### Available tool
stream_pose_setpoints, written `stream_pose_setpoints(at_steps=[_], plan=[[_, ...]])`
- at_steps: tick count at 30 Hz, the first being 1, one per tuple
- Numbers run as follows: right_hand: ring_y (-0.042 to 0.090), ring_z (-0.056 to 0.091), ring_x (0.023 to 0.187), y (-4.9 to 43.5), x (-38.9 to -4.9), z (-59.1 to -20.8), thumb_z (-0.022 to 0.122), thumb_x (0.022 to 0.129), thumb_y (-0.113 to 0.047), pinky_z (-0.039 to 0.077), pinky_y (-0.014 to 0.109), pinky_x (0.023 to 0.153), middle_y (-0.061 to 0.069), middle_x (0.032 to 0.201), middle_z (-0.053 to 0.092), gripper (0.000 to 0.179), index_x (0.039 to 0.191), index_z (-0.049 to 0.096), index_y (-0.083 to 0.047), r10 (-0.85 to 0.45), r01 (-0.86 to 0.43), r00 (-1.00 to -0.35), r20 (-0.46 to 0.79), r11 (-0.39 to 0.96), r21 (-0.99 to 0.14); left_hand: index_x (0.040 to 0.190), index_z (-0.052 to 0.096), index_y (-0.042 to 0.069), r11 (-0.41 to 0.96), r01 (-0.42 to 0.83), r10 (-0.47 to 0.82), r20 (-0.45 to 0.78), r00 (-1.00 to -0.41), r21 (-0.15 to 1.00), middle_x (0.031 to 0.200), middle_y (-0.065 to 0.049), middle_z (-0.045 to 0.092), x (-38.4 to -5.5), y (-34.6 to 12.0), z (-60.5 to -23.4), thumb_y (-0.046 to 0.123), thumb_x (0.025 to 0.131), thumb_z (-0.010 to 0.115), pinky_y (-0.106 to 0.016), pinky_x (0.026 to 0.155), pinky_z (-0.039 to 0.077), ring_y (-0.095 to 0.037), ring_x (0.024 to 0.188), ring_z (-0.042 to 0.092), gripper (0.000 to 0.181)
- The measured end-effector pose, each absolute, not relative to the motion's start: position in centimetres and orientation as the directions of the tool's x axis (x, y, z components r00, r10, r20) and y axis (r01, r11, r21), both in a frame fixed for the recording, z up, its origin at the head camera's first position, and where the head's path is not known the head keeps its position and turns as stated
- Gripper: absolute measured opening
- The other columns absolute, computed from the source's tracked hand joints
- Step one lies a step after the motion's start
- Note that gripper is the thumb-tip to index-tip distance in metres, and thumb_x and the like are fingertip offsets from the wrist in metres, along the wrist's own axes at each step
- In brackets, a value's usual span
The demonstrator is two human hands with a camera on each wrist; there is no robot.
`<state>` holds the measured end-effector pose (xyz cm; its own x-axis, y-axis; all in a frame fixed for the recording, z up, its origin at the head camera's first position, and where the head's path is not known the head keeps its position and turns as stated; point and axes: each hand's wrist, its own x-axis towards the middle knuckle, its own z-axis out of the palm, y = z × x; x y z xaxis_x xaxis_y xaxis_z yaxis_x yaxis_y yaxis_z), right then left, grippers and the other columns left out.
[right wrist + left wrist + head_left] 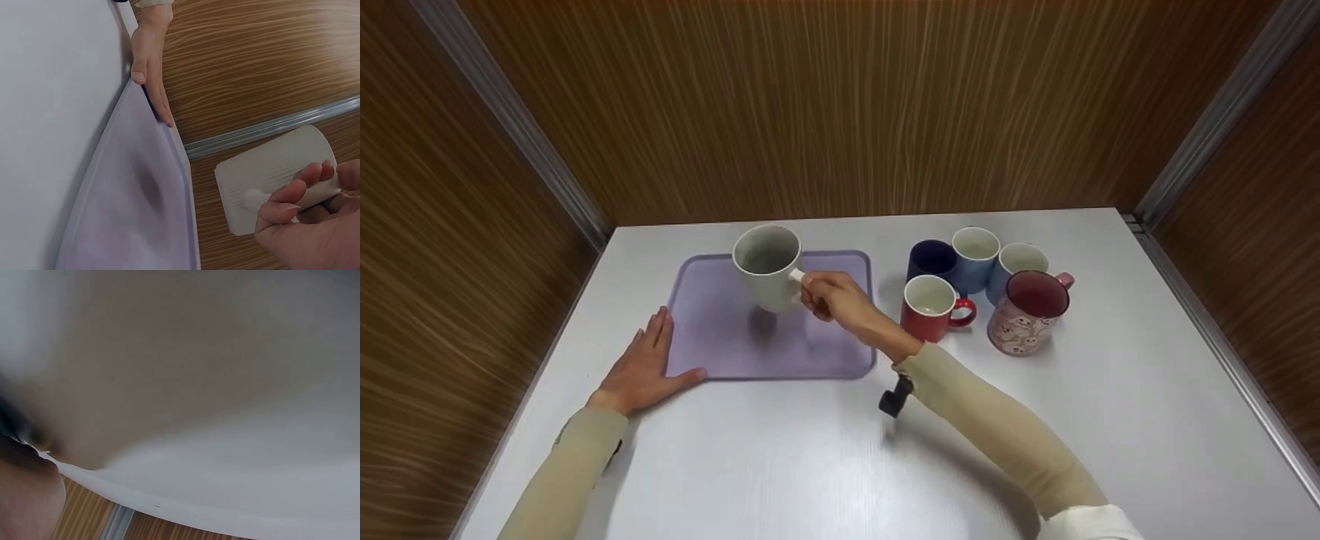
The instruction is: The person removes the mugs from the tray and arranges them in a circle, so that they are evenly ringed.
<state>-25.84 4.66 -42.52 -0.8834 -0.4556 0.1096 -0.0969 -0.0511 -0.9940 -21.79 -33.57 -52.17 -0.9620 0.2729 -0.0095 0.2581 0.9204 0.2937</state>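
My right hand [840, 301] grips a white mug [769, 274] by its handle, the fingers curled round it. The mug hangs upright, slightly tilted, above a light purple tray [825, 352], its shadow falling on the tray. In the right wrist view the ribbed side of this mug [275, 163] shows, with the right hand [320, 225] at its handle. Spread at the tray's near left corner, my left hand [641, 371] rests with straight fingers along the left edge and the thumb on the front edge. The left wrist view shows mostly blurred white table.
Right of the tray stand a red mug [924, 324], a dark blue mug [922, 259], two light blue mugs [976, 270] with white insides, and a pink patterned mug [1020, 334]. Wood-grain panels [840, 112] enclose the white table [765, 450] at the back and sides.
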Motion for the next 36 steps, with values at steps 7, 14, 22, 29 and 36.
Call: stream_pose_setpoints(at_steps=[7, 14, 22, 29, 36], plan=[[0.011, 0.041, 0.062, 7.0, -24.6, -42.0, 0.043, 0.111, -0.012, 0.029, 0.026, 0.057, 0.001, 0.073, 0.050, 0.034, 0.084, 0.051, 0.006, -0.492, -0.132, -0.858, 0.146, -0.062, -0.989, 0.168, 0.006, -0.006, 0.926, 0.246, 0.262, -0.018, -0.965, 0.286, 0.179, -0.023, -0.001, -21.8, -33.9, -52.2, 0.079, 0.092, 0.061, -0.061, 0.134, 0.011, -0.044, 0.166, 0.003, 0.127], [0.013, 0.043, 0.065, 9.4, -23.4, -41.3, 0.042, 0.112, -0.014, 0.031, 0.024, 0.057, 0.001, 0.075, 0.049, 0.033, 0.082, 0.056, -0.006, -0.514, -0.074, -0.852, 0.102, -0.075, -0.994, 0.169, 0.004, -0.004, 0.929, 0.231, 0.251, -0.034, -0.967, 0.288, 0.179, -0.021, -0.003, -21.9, -34.1, -52.4, 0.081, 0.091, 0.060, -0.061, 0.134, 0.011, -0.044, 0.166, 0.002, 0.128], [0.014, 0.044, 0.068, 12.4, -22.1, -41.4, 0.040, 0.112, -0.013, 0.033, 0.024, 0.059, 0.002, 0.078, 0.050, 0.034, 0.085, 0.052, 0.002, -0.515, -0.061, -0.851, 0.101, -0.095, -0.994, 0.169, 0.002, -0.003, 0.930, 0.225, 0.250, -0.051, -0.967, 0.289, 0.180, -0.020, -0.004, -22.0, -34.2, -52.7, 0.082, 0.091, 0.059, -0.061, 0.134, 0.011, -0.043, 0.166, 0.001, 0.129], [0.012, 0.042, 0.064, 15.6, -20.6, -41.2, 0.040, 0.112, -0.013, 0.029, 0.023, 0.054, 0.002, 0.076, 0.048, 0.033, 0.088, 0.048, 0.008, -0.481, -0.094, -0.867, 0.134, -0.106, -0.990, 0.169, 0.006, -0.006, 0.935, 0.231, 0.250, -0.036, -0.968, 0.269, 0.179, -0.023, 0.000, -22.0, -33.8, -52.5, 0.081, 0.091, 0.059, -0.060, 0.134, 0.012, -0.045, 0.166, 0.004, 0.128], [0.018, 0.045, 0.072, 18.8, -19.4, -41.0, 0.039, 0.113, -0.013, 0.042, 0.025, 0.066, 0.005, 0.083, 0.050, 0.033, 0.089, 0.049, 0.008, -0.480, -0.125, -0.862, 0.163, -0.111, -0.986, 0.169, 0.005, -0.006, 0.934, 0.242, 0.257, -0.026, -0.966, 0.263, 0.179, -0.024, 0.000, -22.1, -33.8, -52.3, 0.080, 0.092, 0.060, -0.060, 0.134, 0.011, -0.045, 0.166, 0.004, 0.128]])
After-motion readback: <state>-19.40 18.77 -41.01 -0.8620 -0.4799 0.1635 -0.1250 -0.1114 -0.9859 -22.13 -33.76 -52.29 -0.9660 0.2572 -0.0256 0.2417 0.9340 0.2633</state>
